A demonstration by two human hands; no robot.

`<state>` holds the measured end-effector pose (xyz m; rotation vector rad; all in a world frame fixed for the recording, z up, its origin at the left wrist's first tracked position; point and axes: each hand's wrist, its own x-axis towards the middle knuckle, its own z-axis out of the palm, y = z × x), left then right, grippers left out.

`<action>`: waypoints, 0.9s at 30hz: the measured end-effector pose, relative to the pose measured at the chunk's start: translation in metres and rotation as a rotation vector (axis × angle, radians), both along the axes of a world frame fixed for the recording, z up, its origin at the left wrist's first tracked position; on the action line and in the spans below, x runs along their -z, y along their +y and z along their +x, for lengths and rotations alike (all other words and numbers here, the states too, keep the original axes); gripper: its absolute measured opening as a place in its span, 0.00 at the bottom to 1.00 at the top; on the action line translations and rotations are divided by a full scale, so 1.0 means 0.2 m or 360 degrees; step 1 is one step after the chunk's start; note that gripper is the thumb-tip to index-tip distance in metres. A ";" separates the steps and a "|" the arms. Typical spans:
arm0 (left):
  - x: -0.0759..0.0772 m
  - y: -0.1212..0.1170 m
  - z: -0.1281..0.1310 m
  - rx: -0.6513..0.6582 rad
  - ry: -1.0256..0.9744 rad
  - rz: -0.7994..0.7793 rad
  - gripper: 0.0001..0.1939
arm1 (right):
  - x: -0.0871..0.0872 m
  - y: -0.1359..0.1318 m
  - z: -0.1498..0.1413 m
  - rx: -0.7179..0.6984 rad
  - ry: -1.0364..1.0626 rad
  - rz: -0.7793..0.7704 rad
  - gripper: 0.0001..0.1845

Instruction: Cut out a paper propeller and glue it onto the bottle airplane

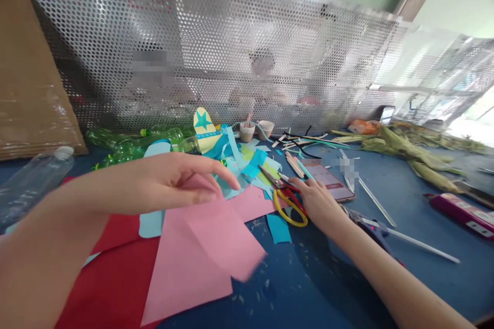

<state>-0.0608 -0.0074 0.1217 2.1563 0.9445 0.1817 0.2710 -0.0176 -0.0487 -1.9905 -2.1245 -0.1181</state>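
Observation:
My left hand (pixel 181 182) pinches a small pink paper piece (pixel 227 236) between thumb and fingers, its lower edge blurred. The piece hangs over a larger pink sheet (pixel 185 272), which lies partly on red sheets (pixel 119 267). To the right, my right hand (pixel 314 195) has its fingers curled over the red handle part of scissors (pixel 291 208), which lie among paper scraps with a yellow loop showing and the blades pointing away to the left. The thumb of this hand is hidden. A blue paper scrap (pixel 279 229) lies just below the yellow loop.
Green plastic bottles (pixel 127 141), a cream and blue paper craft (pixel 204 128) and paper cups (pixel 265 128) stand at the back. Rightward lie a phone (pixel 328 180), a glue gun (pixel 370 226), glue sticks (pixel 376 200), corn husks (pixel 405 151) and a purple box (pixel 463 213). Perforated sheeting (pixel 231 36) rises behind.

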 end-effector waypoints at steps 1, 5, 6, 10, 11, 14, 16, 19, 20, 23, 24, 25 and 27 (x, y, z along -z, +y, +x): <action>0.04 0.01 0.03 0.0122 -0.0031 -0.0102 0.15 | 0.00 0.00 0.00 0.0013 0.0036 0.0020 0.28; 0.27 0.07 0.19 0.0324 -0.0074 -0.0209 0.12 | -0.01 -0.01 -0.01 0.0051 0.0261 0.0114 0.26; 0.33 0.08 0.23 0.0372 -0.0035 -0.0121 0.11 | -0.02 -0.01 -0.01 0.0056 0.0342 0.0142 0.25; 0.50 0.05 0.37 0.0454 -0.0100 0.0345 0.14 | -0.09 -0.04 -0.06 0.0018 0.0796 0.0240 0.20; 0.52 0.02 0.40 0.0417 -0.0126 0.0434 0.16 | -0.12 -0.05 -0.08 -0.0022 0.0940 0.0238 0.20; 0.56 -0.13 0.45 0.0293 0.0084 0.0942 0.13 | -0.17 -0.07 -0.16 -0.0182 0.1410 0.0169 0.21; 0.61 -0.27 0.45 0.0289 0.0299 0.1066 0.17 | -0.18 -0.10 -0.21 -0.0307 0.1697 0.0075 0.20; 0.73 -0.44 0.41 0.0217 0.0277 0.1270 0.33 | -0.18 -0.14 -0.27 -0.0419 0.2012 -0.0053 0.16; 0.76 -0.47 0.39 0.0249 0.0242 0.1287 0.35 | -0.17 -0.16 -0.29 -0.0438 0.2094 -0.0108 0.15; 0.82 -0.51 0.34 0.0389 0.0101 0.1277 0.36 | -0.15 -0.19 -0.33 -0.0477 0.2285 -0.0374 0.16; 0.83 -0.50 0.33 0.0410 0.0049 0.1265 0.36 | -0.14 -0.20 -0.34 -0.0480 0.2329 -0.0468 0.17; 0.83 -0.50 0.33 0.0416 0.0010 0.1252 0.36 | -0.13 -0.20 -0.35 -0.0476 0.2362 -0.0545 0.17; 0.83 -0.50 0.34 0.0389 -0.0031 0.1251 0.36 | -0.11 -0.21 -0.36 -0.0450 0.2403 -0.0608 0.15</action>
